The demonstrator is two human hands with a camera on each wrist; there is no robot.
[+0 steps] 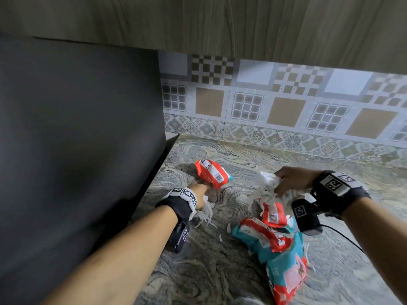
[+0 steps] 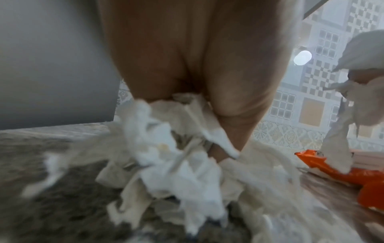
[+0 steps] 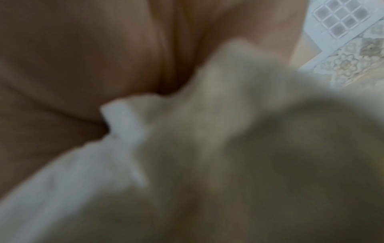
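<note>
My left hand [image 1: 200, 188] grips a bunch of white paper shreds [image 1: 203, 213] that hang below the wrist. In the left wrist view the fingers [image 2: 218, 152] curl round these shreds [image 2: 176, 164]. A red snack packet [image 1: 211, 173] sits right at the fingertips; whether that hand holds it too, I cannot tell. My right hand [image 1: 293, 178] grips a second clump of white shreds [image 1: 267, 183] above a pile of red and teal wrappers [image 1: 277, 243]. The right wrist view is blurred, showing only palm [image 3: 93, 65] and white paper [image 3: 207, 148].
Everything lies on a swirled stone counter [image 1: 220, 271]. A tall black panel [image 1: 77, 128] borders it on the left, a patterned tile wall [image 1: 286, 106] stands behind, and a wooden cabinet [image 1: 220, 23] hangs overhead. A black cable [image 1: 343, 234] trails from my right wrist.
</note>
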